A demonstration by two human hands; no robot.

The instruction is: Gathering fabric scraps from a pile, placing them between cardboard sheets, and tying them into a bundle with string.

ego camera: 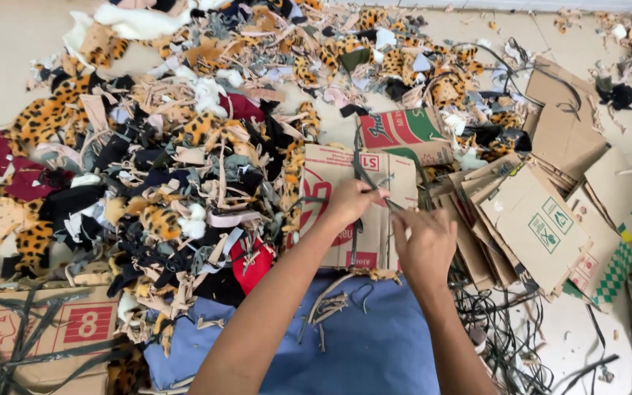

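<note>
Over the flattened cardboard box (345, 212), both hands are pinching a thin dark strap (366, 175), the left hand (351, 201) clenching it and the right hand (424, 245) gripping nearby, and it is probably handling as light, limp and slippery, best held near its ends.

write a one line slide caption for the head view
Left hand and right hand work a dark strap over a flattened cardboard piece beside a heap of fabric scraps.
</note>
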